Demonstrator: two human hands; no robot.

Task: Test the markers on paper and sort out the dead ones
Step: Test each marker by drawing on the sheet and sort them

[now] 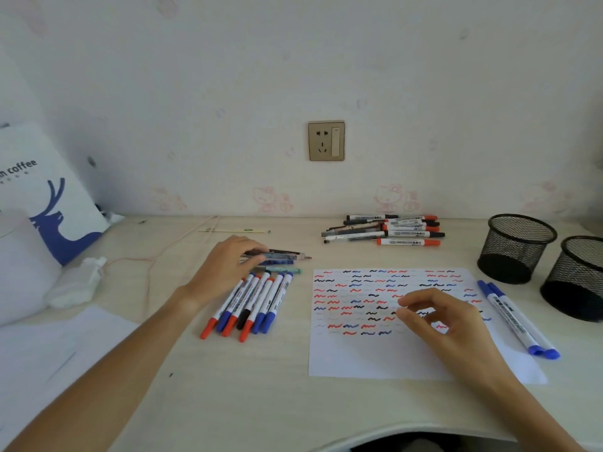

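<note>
A white paper (368, 357) covered with red, blue and black squiggles lies on the desk. My right hand (447, 324) hovers over it with loosely curled fingers and holds nothing. My left hand (225, 265) reaches over a small cluster of pens and pinches the end of one pen (287, 256) between fingers and thumb. Just in front of that hand lies a row of capped red, blue and black markers (251, 305). Two blue markers (515, 318) lie along the paper's right edge. Another heap of markers (398, 230) sits at the back near the wall.
Two black mesh pen cups (518, 249) (580, 282) stand at the right. A white bag with a blue deer (49, 197), crumpled tissue (78, 282) and loose sheets (65, 347) occupy the left. A thin cord (146, 259) runs across the desk. The wall has a socket (326, 140).
</note>
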